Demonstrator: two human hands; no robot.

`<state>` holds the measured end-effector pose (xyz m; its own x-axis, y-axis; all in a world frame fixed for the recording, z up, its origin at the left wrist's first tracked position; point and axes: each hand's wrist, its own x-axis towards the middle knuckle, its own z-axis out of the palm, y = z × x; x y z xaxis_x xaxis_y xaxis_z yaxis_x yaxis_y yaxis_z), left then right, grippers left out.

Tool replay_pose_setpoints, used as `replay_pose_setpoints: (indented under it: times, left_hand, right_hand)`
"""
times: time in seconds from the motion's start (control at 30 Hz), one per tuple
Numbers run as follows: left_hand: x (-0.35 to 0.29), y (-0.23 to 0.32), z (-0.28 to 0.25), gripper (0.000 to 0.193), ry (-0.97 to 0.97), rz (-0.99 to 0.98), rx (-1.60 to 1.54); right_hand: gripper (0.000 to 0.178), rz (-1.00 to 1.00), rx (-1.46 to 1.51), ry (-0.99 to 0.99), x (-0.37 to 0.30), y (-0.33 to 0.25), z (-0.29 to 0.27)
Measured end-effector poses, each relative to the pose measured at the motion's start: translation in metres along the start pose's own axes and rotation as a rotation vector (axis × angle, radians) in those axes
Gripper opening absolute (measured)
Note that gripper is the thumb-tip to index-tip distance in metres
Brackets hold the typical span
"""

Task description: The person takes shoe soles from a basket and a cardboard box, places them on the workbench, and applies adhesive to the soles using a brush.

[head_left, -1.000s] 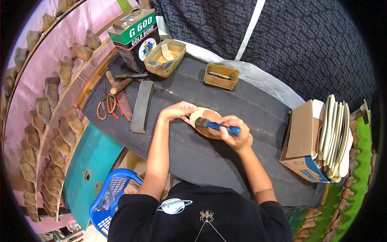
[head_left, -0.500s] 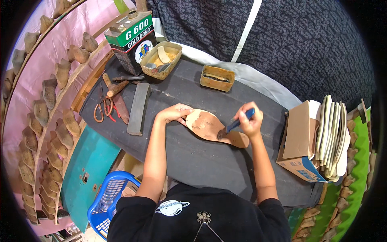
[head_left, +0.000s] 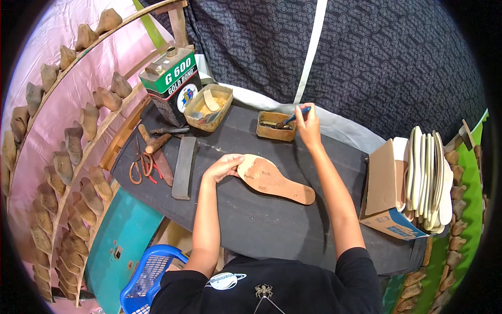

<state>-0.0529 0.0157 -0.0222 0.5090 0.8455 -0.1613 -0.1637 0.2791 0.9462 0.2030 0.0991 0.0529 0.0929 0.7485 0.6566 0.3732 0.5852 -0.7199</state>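
Observation:
A tan insole (head_left: 273, 180) lies on the dark-covered table, its wide toe end to the left and its narrow heel to the right. My left hand (head_left: 225, 166) pinches its toe edge between thumb and fingers. Beyond it, my right hand (head_left: 307, 124) grips a blue-handled brush (head_left: 297, 116), whose bristle end dips into a small yellowish tub (head_left: 276, 134) with dark residue inside. Part of the insole's surface looks darker and damp, while its toe edge is paler.
A green and black metal can (head_left: 170, 86) stands back left beside a plastic tub (head_left: 209, 110) of scraps. Scissors (head_left: 142, 166), wooden-handled tools and a grey block (head_left: 184, 168) lie left. At right, a cardboard box (head_left: 384, 183) holds pale soles (head_left: 426, 178). Racks of shoe lasts (head_left: 73, 144) flank the table.
My right hand has lifted the brush off the insole and carried it away from me to the small tub. The left hand still holds the toe. The whole view has shifted slightly.

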Motion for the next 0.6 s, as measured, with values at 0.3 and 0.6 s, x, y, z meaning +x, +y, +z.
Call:
replay_pose_setpoints:
  times: [0.3, 0.6]
  left_hand:
    - [-0.001, 0.002, -0.003, 0.03, 0.163, 0.053, -0.037]
    - [0.004, 0.0, -0.009, 0.031, 0.284, 0.092, -0.092]
  right_hand:
    - [0.021, 0.134, 0.003, -0.02, -0.001, -0.004, -0.008]
    - [0.014, 0.091, 0.506, 0.236, -0.018, -0.027, -0.043]
